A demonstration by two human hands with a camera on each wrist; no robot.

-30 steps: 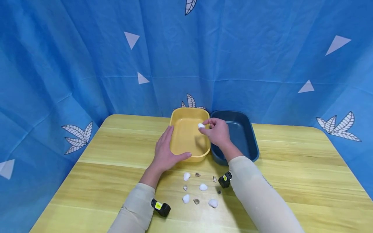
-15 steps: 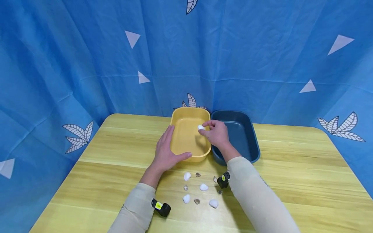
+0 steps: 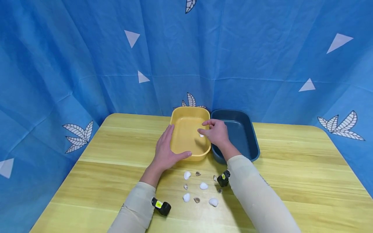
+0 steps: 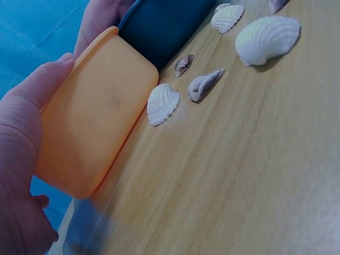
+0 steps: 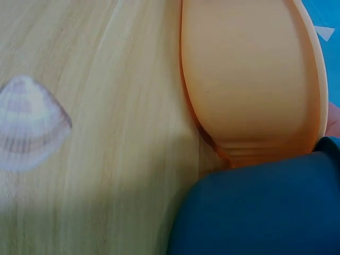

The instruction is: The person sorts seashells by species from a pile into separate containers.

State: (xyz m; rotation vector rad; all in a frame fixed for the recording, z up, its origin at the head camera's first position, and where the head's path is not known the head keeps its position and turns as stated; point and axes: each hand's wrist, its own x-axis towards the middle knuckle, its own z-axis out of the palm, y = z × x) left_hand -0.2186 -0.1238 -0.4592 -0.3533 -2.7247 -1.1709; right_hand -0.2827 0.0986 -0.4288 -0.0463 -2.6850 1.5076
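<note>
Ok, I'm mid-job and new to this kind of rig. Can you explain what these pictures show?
There's no machine: these are a person's bare hands. The head camera looks forward and down; the two others look out from the wrists, where black devices sit.

On the wooden table, a yellow tub stands beside a dark blue tub. Nearer the person lie white shells and smaller brownish shells.

The left hand rests against the yellow tub, thumb at its near rim. The right hand is above that tub, thumb and finger apart. Another white shell shows just below the thumb, seemingly unheld; I can't tell whether it has landed.
</note>
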